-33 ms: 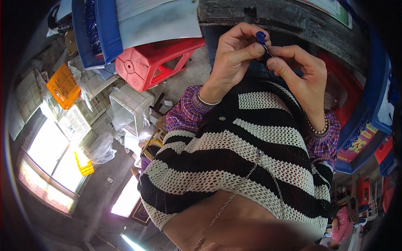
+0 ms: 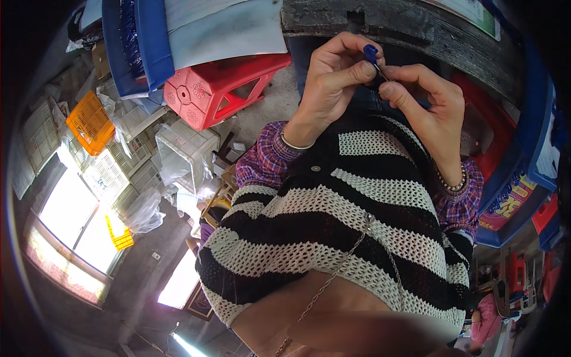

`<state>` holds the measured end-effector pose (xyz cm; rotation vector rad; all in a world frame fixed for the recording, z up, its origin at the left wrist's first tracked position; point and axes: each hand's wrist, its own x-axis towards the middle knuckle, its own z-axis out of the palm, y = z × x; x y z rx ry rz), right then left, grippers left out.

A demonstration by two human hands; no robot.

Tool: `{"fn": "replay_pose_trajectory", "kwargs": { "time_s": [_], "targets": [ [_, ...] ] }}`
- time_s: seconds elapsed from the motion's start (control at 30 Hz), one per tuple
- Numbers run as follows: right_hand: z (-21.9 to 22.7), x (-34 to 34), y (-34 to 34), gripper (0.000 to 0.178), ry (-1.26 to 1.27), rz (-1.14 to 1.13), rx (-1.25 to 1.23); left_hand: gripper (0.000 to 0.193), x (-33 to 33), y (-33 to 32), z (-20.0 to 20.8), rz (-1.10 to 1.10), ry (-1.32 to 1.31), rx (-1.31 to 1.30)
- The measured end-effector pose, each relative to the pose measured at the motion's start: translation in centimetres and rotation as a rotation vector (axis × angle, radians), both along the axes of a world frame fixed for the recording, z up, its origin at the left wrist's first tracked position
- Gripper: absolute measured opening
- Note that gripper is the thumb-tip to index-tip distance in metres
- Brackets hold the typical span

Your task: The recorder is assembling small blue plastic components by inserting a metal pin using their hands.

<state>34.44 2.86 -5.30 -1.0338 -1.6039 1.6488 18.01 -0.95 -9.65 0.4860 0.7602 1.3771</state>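
Note:
Close to the front edge of a dark wooden bench (image 2: pixel 410 27), my two hands come together in front of my body. My left hand (image 2: pixel 331 83) is closed, its thumb and fingers pinching a small dark blue piece (image 2: pixel 371 53). From that piece a thin metallic stem (image 2: pixel 380 73) slants down toward my right hand (image 2: pixel 429 106). The thumb and forefinger of my right hand close around the stem's lower end. Exactly what kind of thing the blue piece is, I cannot make out.
A red plastic stool (image 2: pixel 190 98) stands left of my hands, beside a blue tray (image 2: pixel 153 44) with dark blue items. On the right is another blue bin (image 2: pixel 496 229). Orange (image 2: pixel 90 122) and pale crates (image 2: pixel 187 146) lie farther left. A person in pink (image 2: pixel 486 318) appears lower right.

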Motion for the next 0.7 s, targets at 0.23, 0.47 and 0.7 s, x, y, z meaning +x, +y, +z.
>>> {"fn": "replay_pose_trajectory", "kwargs": {
  "time_s": [0.23, 0.47, 0.7],
  "targets": [
    [-0.11, -0.27, -0.10, 0.014, 0.022, -0.038, -0.016, 0.019, -0.04, -0.02, 0.03, -0.003, 0.013, 0.000],
    [-0.17, -0.16, -0.08, 0.017, 0.030, -0.018, -0.013, 0.020, -0.08, -0.02, -0.07, 0.002, 0.009, -0.001],
    [-0.09, -0.10, 0.00, 0.017, 0.007, -0.011, -0.024, 0.020, -0.02, -0.02, -0.03, 0.009, 0.010, -0.013]
  ]
}}
